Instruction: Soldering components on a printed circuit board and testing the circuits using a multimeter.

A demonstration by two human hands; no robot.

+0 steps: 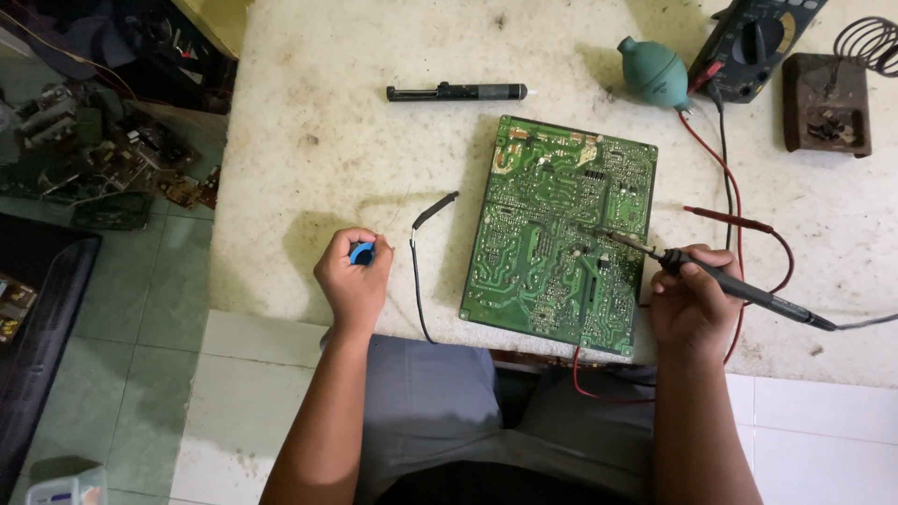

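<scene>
A green circuit board [552, 224] lies solder side up on the worn white table [374, 150]. My right hand [690, 297] grips a black soldering iron [739, 288] like a pen, its tip resting on the middle of the board. My left hand [352, 279] is closed around a small blue spool [361, 252], held left of the board. A thin wire rises from the spool. Beside that hand a black probe lead [423, 243] lies on the table.
A black desoldering pump [456, 92] lies behind the board. At the back right are a teal rubber blower [653, 71], a multimeter [756, 45] with red and black leads, and a brown iron stand [827, 114]. Scrap boards [94, 159] litter the floor at left.
</scene>
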